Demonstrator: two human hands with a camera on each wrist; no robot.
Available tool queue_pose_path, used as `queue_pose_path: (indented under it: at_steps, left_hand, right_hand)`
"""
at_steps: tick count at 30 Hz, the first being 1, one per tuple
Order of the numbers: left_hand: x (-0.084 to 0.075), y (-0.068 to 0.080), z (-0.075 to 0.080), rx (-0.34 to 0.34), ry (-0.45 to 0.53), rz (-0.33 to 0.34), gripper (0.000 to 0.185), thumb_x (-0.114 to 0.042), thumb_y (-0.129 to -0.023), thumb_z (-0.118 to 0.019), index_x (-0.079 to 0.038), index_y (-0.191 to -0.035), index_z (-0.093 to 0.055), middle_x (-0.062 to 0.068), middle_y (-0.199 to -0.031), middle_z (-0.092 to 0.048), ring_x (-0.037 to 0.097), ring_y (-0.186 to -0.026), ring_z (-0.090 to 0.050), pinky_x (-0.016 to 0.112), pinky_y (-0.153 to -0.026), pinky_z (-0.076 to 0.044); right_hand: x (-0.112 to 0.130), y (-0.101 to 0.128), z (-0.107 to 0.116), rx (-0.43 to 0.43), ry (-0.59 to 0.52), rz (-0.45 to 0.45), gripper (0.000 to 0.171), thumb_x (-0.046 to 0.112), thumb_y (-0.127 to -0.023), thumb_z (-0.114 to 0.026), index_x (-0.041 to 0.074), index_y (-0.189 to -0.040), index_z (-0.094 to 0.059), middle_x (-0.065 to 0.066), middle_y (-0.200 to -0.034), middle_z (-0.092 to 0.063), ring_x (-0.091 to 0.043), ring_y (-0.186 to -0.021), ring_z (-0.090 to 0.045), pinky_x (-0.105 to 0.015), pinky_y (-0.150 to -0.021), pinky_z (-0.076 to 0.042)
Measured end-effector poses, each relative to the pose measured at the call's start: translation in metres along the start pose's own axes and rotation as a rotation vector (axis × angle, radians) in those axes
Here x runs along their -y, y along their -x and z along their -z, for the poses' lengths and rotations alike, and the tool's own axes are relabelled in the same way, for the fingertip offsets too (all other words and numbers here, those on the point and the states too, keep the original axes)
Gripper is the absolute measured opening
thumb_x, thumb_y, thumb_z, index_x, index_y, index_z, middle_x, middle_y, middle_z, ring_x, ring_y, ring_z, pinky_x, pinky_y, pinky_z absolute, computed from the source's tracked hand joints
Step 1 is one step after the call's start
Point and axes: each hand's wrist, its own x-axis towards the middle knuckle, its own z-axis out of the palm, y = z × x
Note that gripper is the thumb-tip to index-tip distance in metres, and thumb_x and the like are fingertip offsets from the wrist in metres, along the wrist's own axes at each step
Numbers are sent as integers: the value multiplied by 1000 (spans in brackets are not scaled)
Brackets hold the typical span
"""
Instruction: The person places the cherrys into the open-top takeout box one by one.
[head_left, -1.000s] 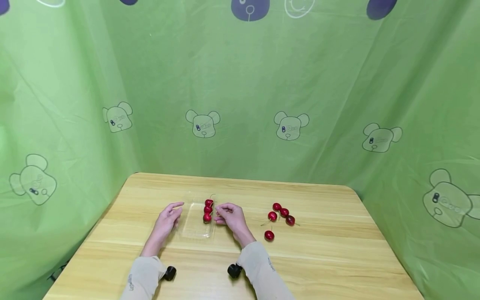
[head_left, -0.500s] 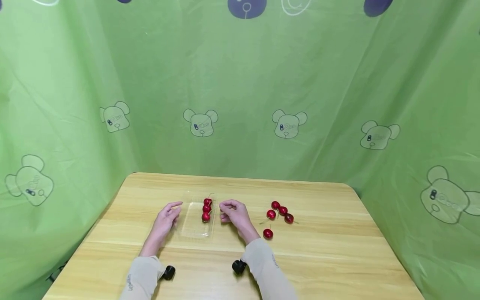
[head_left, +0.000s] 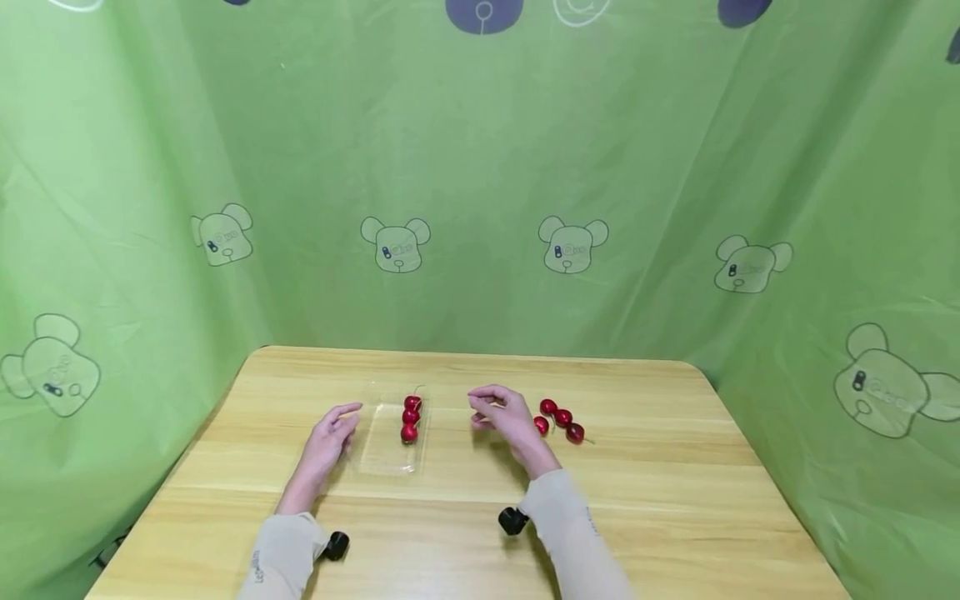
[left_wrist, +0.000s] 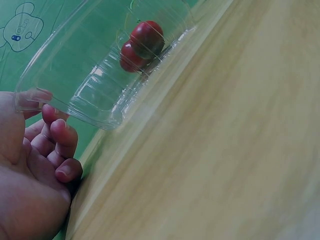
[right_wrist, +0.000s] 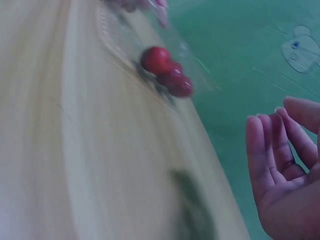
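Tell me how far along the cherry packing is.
Three cherries already sit in the clear tray. The left hand rests beside the tray; the right hand, holding nothing, is beside the loose cherries. At least three loose cherries remain on the table.

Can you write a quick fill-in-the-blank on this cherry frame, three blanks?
1. The clear plastic tray holds ____ cherries in a row.
2. The left hand rests at the tray's left edge, while the right hand holds ____.
3. The loose cherries lie on the wooden table to the ____ of the tray.

Missing words: three; nothing; right
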Motion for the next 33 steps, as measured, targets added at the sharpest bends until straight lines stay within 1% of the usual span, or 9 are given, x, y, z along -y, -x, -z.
queue_pose_path:
  at_steps: [4,7,9,15,19,23,27,29,33]
  left_hand:
    - [0,1,-2,-15,10,-21,43,-23,-108,-56,-6,-148,-52,-1,-82,-53,11,-68,-50,21,-63,-45]
    - [-2,4,-3,-25,11,-37,43,-23,-108,-57,-6,-147,-53,-1,-81,-53,10,-69,-49,21,-63,-45]
    - [-3,4,-3,-27,15,-42,43,-22,-108,-57,-6,-147,-53,-1,-81,-53,10,-69,-49,21,-63,-46]
    - [-2,3,-3,-16,10,-29,44,-23,-108,-57,-6,-148,-51,-1,-82,-53,11,-70,-50,21,-63,-46]
    - [-3,2,-2,-22,4,-15,44,-22,-108,-56,-6,-149,-51,0,-82,-53,11,-68,-50,21,-62,-45]
    - [-13,7,-2,-11,-4,-3,43,-18,-109,-54,-2,-148,-50,3,-82,-54,14,-68,-51,23,-62,-46]
    - [-28,18,-3,12,-16,-14,43,-15,-109,-53,3,-148,-48,4,-82,-54,15,-69,-52,24,-62,-47]
    - [-23,16,-3,7,-15,-15,43,-16,-109,-53,1,-148,-49,2,-82,-54,14,-69,-51,23,-62,-46]
    - [-7,4,-2,-10,3,3,42,-17,-109,-53,-3,-148,-50,2,-83,-54,13,-68,-50,22,-62,-46]
  right_hand:
    - [6,6,27,19,32,-24,32,12,-99,-71,-3,-127,-66,-11,-110,-65,-24,-93,-69,-35,-86,-62]
    - [7,11,46,35,63,-34,38,12,-100,-70,-6,-132,-62,-11,-111,-64,-26,-97,-70,-37,-90,-61]
    - [6,15,59,43,82,-37,40,11,-100,-68,-8,-134,-60,-14,-112,-64,-27,-98,-70,-37,-91,-61]
    - [-3,28,97,68,149,-35,42,10,-101,-67,-11,-135,-56,-27,-119,-64,-29,-98,-72,-38,-92,-61]
    - [-7,35,116,109,196,-27,42,12,-101,-67,-10,-135,-58,-31,-125,-64,-34,-104,-72,-42,-95,-60]
    - [-11,42,129,153,249,-40,39,12,-100,-68,-5,-135,-60,-30,-130,-62,-36,-108,-70,-44,-96,-59]
    - [-17,46,137,208,287,-70,40,11,-99,-68,-2,-136,-61,-27,-123,-64,-32,-100,-68,-42,-90,-61]
    - [-19,48,139,237,314,-77,40,10,-99,-68,-2,-137,-61,-26,-117,-65,-31,-94,-68,-40,-85,-62]
    - [-19,49,136,279,391,-77,38,5,-97,-68,-4,-134,-63,-19,-109,-68,-26,-86,-68,-36,-75,-61]
